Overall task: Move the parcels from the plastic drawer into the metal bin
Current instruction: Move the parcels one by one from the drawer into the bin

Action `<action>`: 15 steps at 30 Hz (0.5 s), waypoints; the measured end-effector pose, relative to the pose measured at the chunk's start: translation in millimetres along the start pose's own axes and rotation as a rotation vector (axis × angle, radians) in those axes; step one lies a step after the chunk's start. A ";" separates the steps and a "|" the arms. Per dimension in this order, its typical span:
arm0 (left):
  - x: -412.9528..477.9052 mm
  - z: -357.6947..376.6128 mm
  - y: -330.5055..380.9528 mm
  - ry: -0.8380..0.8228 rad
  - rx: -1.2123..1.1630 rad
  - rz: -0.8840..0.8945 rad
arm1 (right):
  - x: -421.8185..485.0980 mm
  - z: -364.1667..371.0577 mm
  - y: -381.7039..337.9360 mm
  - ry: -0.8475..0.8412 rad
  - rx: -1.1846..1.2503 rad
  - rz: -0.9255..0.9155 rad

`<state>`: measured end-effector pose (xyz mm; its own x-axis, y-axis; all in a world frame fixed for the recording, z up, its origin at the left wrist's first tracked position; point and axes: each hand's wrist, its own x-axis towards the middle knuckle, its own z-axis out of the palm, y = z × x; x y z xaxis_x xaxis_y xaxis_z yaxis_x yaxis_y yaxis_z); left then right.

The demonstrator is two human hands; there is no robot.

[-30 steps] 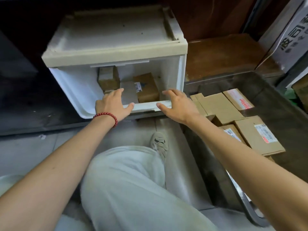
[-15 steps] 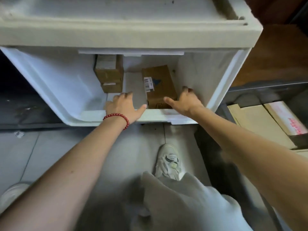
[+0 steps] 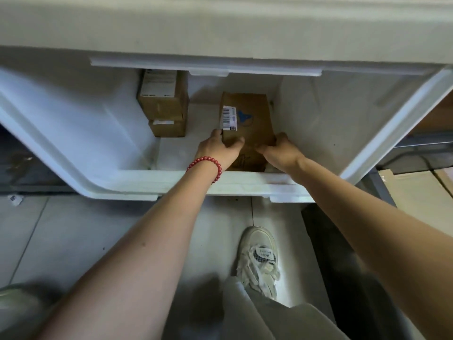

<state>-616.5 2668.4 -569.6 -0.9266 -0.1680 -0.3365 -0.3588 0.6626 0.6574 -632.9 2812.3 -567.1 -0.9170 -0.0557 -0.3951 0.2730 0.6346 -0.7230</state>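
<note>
Left hand (image 3: 215, 150) and right hand (image 3: 282, 154) grip a box (image 3: 252, 116) in the drawer (image 3: 171, 184), two more boxes (image 3: 163, 104) left, some parcels (image 3: 416, 192) look binned.

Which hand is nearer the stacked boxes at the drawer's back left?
Left. The left hand grips the barcoded parcel on its left side, right of the stacked boxes; the right hand grips its right side, farther away.

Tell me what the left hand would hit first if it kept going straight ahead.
The left hand holds the labelled parcel, so it would push that first, probably toward the drawer's back wall. The stacked parcels look off to the left; depth is unclear.
</note>
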 end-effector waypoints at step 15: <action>-92.5 -59.3 25.4 0.049 -0.373 0.006 | -92.7 -12.4 -41.5 0.113 0.410 -0.063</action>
<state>-546.6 2657.5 -481.9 -0.9299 -0.2054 -0.3052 -0.3613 0.3539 0.8627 -562.8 2800.6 -493.5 -0.9554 0.0149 -0.2949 0.2877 0.2722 -0.9182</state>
